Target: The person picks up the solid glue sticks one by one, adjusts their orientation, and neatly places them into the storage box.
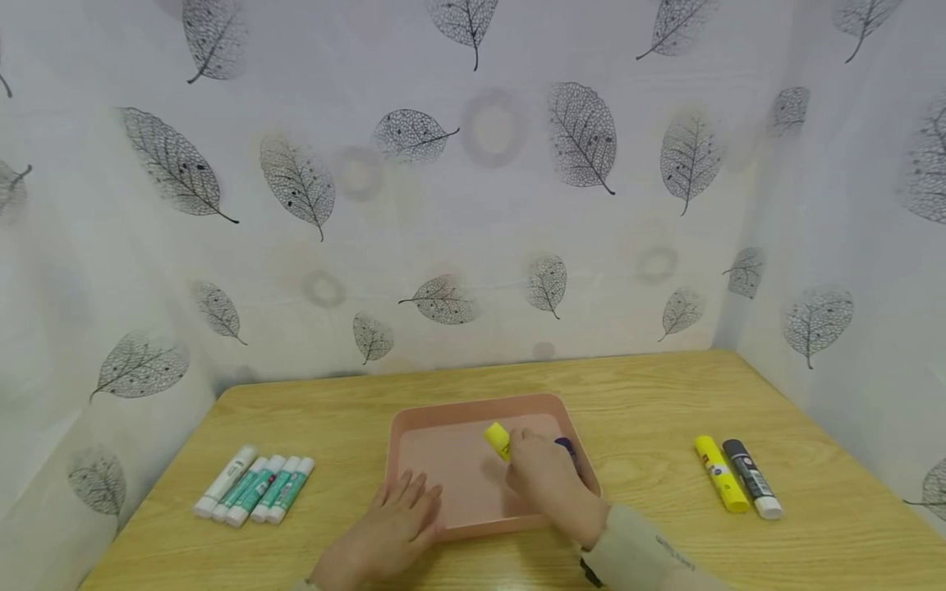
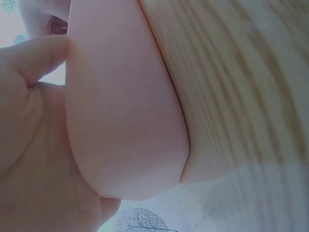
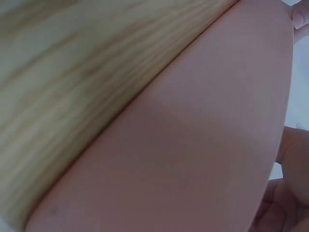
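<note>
A pink tray (image 1: pixel 473 525) lies on the wooden table in front of me. My left hand (image 1: pixel 399 525) rests at its front left corner, fingers extended over the inside; in the left wrist view the thumb (image 2: pixel 46 55) touches the rim. Above the tray's right half, my right hand (image 1: pixel 550 476) grips a yellow glue stick (image 1: pixel 498 441), whose yellow end sticks out past the fingers. Just beyond that hand, a dark blue-ended stick (image 1: pixel 567 448) shows in the tray along the right wall, partly hidden. The tray's outer wall (image 3: pixel 193 130) fills much of the right wrist view.
Left of the tray lie several white and green glue sticks (image 1: pixel 254 488) side by side. To the right, a yellow glue stick (image 1: pixel 720 474) lies beside a black one with a white end (image 1: pixel 752 479). A leaf-patterned curtain (image 1: pixel 473 222) surrounds the table's back and sides.
</note>
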Available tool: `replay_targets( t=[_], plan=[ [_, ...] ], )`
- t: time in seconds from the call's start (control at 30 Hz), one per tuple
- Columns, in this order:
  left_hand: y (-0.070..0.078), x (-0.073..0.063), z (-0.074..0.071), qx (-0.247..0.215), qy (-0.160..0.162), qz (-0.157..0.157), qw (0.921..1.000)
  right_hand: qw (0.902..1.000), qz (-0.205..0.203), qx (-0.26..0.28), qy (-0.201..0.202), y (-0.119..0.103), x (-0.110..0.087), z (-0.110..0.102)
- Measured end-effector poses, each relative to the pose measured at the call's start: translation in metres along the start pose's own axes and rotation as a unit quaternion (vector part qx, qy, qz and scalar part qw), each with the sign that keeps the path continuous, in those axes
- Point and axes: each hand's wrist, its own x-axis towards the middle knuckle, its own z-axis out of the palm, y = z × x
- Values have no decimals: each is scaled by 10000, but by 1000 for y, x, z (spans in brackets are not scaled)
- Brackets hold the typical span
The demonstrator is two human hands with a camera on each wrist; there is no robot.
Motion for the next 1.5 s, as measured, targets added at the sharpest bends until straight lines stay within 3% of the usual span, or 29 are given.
replay_targets(
  t=[0.43, 0.67, 0.77, 1.07, 1.33, 1.5],
  plan=[
    [-1, 2, 0, 29, -72, -127, 9999, 9980, 82, 417, -475, -1, -1, 9],
    [0, 2, 0, -18, -112, -200, 9997, 9974, -497, -137, -500, 2, -2, 12],
    [0, 1, -1, -75, -128, -210, 9997, 9971, -581, -133, -483, 3, -2, 12],
    [0, 1, -1, -110, -108, -179, 9997, 9934, -921, -646, 212, 6, -5, 18],
    [1, 1, -2, -89, -149, -204, 9996, 9927, -575, -949, -468, 2, -1, 17],
    [1, 1, -2, -141, -179, -225, 9995, 9904, -659, -1150, -384, 3, -2, 17]
  ],
)
